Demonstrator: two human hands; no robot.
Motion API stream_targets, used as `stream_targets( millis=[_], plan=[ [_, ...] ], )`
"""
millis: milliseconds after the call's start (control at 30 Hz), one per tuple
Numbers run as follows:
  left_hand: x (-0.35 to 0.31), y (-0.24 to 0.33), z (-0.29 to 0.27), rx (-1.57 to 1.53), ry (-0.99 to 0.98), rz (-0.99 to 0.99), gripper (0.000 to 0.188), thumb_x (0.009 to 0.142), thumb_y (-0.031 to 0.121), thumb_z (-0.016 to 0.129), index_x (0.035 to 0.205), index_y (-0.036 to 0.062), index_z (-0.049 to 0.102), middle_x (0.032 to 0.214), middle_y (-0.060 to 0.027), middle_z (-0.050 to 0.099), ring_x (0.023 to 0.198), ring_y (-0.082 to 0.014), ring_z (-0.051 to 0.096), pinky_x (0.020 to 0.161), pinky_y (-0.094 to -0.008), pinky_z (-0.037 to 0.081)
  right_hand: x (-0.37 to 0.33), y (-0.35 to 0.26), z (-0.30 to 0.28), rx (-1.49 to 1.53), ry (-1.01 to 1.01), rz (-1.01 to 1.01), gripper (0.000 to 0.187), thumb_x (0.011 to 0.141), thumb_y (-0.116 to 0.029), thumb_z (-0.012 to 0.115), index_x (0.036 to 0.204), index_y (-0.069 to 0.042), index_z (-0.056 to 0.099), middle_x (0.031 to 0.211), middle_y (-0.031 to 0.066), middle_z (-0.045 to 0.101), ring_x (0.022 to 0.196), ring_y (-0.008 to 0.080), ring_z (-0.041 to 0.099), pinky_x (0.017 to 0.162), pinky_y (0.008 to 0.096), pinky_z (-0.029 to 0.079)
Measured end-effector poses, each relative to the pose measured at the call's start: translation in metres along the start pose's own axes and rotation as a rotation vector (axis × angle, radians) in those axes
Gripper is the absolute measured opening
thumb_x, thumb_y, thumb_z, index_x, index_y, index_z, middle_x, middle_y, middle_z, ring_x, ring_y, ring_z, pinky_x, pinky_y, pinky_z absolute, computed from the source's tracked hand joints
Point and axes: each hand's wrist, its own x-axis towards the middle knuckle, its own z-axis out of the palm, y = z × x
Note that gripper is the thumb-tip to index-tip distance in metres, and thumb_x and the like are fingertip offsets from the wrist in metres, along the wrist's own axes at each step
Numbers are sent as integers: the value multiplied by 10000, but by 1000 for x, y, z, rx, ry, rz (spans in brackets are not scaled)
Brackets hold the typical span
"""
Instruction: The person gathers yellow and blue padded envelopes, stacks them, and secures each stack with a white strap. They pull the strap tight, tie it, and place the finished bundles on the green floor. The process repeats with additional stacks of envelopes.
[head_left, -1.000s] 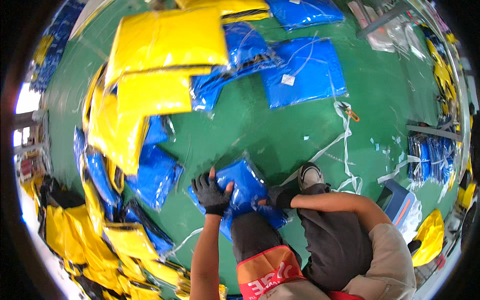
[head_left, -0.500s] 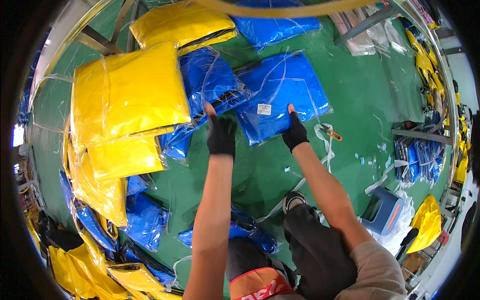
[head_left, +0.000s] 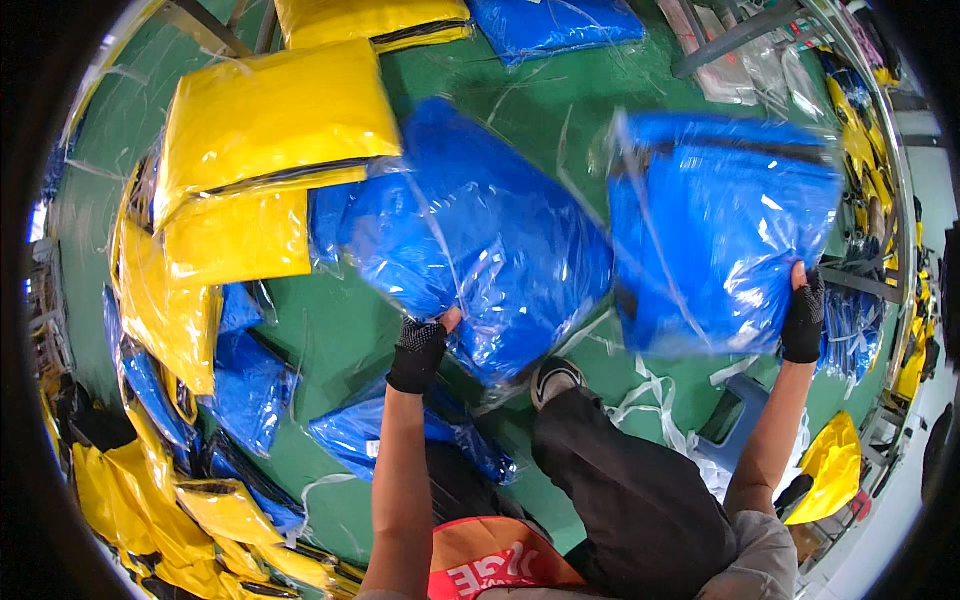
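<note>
My left hand [head_left: 424,345], in a black fingerless glove, grips the lower edge of a blue folded bundle [head_left: 490,235] in clear plastic. Its thumb lies on top and the other fingers are partly hidden. At the right, my right hand [head_left: 803,315], gloved the same way, holds another plastic-wrapped blue package [head_left: 720,225] by its right edge, thumb in front. That one is lifted and blurred by motion. The two blue things hang side by side with a narrow gap between them. A yellow wrapped package [head_left: 275,120] lies just left of the left-hand bundle.
More yellow packages [head_left: 170,305] and blue packages [head_left: 245,390] are heaped at the left. A blue package [head_left: 370,440] lies by my legs. White strapping [head_left: 650,400] trails on the green floor near a blue-grey stool [head_left: 732,415]. Metal legs [head_left: 740,38] stand at the upper right.
Both hands have lifted blue packages off the floor. My right hand has swung right with its package; my left has taken hold of the other blue bundle and drawn it nearer.
</note>
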Motion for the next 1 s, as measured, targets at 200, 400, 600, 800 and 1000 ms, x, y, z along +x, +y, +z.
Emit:
stream_targets(
  millis=[200, 400, 600, 800, 1000],
  plan=[
    [-6, -19, -23, 52, 192, -212, 224, 853, 254, 507, 920, 61, 599, 864, -56, 613, 806, -190, 559, 710, -328, 442, -10, 11, 48, -170, -310, 206, 398, 816, -246, 610, 1109, 9, 522, 1030, 81, 573, 911, 152, 524, 831, 270, 407],
    [7, -15, -35, -761, -273, 15, 595, 856, 561, 315, 1174, 78, 454, 996, -89, 543, 916, -220, 512, 831, -380, 405, 8, 60, 195, -96, -706, 230, 411, 798, -393, 585, 930, -4, 598, 823, 38, 602, 755, 97, 529, 702, 261, 448],
    [-1, 34, 28, -276, 144, -202, 747, 790, 546, 542, 1286, 31, 327, 1131, -122, 495, 948, -192, 515, 818, -329, 444, 12, 163, 231, -514, -372, -50, 728, 735, -579, 560, 1120, 36, 496, 1081, 233, 543, 951, 318, 552, 827, 366, 434],
    [23, 33, 46, -223, 213, -227, 787, 782, 603, 494, 1243, -22, 373, 1135, -178, 510, 1021, -263, 506, 879, -343, 407, 16, 107, 217, -91, -826, 404, 756, 756, -613, 526, 1214, -16, 455, 1091, 134, 547, 934, 194, 552, 836, 326, 455],
    [-63, 123, 92, 186, 157, 244, 527, 837, 390, 560, 1132, -40, 480, 1048, -171, 550, 994, -270, 507, 912, -375, 370, -39, 98, 157, 369, -781, 427, 717, 844, -546, 437, 1343, -64, 256, 1287, 132, 402, 1093, 215, 479, 886, 375, 442]
  ],
)
